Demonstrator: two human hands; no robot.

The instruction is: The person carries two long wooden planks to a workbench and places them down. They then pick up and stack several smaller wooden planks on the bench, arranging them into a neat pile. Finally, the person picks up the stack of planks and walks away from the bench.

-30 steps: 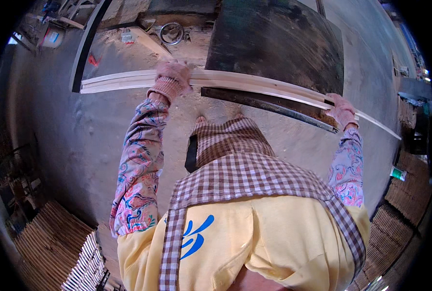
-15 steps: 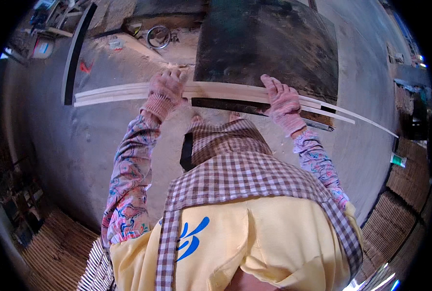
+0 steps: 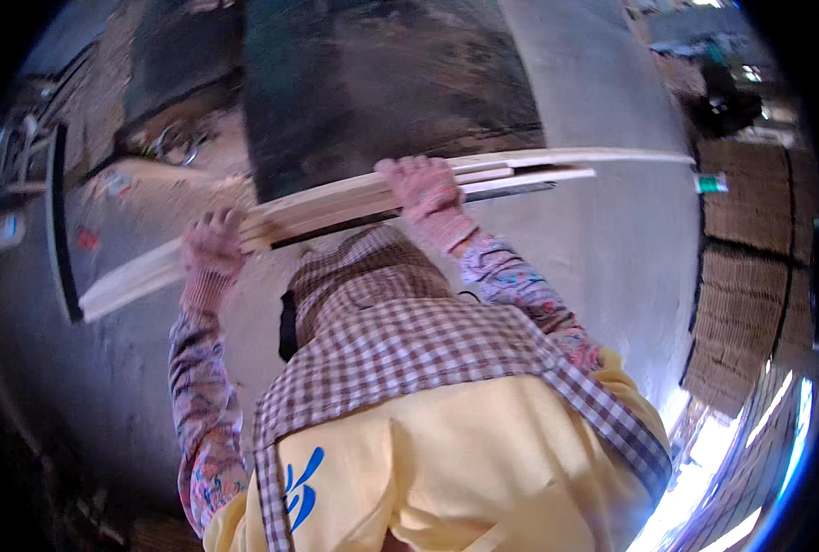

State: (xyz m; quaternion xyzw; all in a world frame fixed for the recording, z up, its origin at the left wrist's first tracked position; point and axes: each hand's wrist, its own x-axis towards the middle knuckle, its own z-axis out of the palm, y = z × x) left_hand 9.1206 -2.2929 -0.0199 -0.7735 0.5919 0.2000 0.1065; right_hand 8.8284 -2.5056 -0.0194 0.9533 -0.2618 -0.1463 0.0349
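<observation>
Fingers (image 3: 409, 167) of our gloved left hand (image 3: 213, 244) and right hand (image 3: 425, 198) curl round the pale wooden strips (image 3: 322, 207), running left to right along the dark panel (image 3: 382, 92)'s near side. Right hand has shifted inward from near their right end, probably letting us manage them as one bundle.

Strips (image 3: 331, 204) partly hidden under hands (image 3: 425, 191)

Strips (image 3: 331, 201) of pale, bare wood, long and thin, held together side by side in a bundle, slant across the view, left end lower; at the right they part slightly, one reaching well past the others.
</observation>
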